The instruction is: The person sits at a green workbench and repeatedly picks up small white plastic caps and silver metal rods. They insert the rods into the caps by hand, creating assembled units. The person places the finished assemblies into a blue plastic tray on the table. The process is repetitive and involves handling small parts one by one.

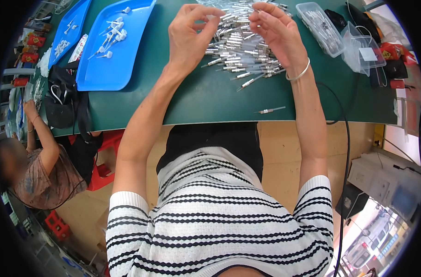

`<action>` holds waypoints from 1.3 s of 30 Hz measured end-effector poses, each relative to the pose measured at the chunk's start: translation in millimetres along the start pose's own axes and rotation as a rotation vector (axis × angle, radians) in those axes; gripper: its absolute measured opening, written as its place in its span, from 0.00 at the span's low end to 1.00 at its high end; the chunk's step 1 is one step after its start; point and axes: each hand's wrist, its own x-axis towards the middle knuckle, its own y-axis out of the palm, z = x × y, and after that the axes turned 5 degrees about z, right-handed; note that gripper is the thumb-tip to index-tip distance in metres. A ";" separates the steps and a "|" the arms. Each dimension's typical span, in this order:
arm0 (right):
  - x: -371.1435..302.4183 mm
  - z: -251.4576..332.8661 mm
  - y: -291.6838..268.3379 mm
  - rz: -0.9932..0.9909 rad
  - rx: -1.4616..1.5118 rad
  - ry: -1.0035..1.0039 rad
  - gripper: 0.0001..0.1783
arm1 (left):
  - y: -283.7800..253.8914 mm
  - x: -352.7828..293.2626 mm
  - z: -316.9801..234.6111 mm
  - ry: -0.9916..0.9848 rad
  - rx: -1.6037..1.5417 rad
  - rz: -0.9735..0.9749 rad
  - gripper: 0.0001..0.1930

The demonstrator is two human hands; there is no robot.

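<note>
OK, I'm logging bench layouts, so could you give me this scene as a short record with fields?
Table: green
Pile: many slim metal-and-clear pieces, on the table
Left hand: at the pile's left, fingers curled; holding unclear
Right hand: over the pile's right part; holding unclear
Loose piece: apart, near the table's front edge
Left: large blue tray with white-headed pieces; smaller blue tray further left
Right: clear box filled with pieces
Nearby: another person at far left
</note>
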 end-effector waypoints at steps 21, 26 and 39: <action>-158.3 38.3 23.3 0.145 -1.279 -0.178 0.16 | -24.2 -237.9 6.5 -0.282 0.304 0.974 0.09; -158.3 25.5 17.9 0.143 -1.417 -0.311 0.13 | -1.9 -240.5 21.5 -0.231 0.267 1.057 0.06; -127.4 27.3 8.6 0.316 -1.589 -0.366 0.14 | -75.5 -125.1 -89.3 -0.277 -0.005 0.616 0.06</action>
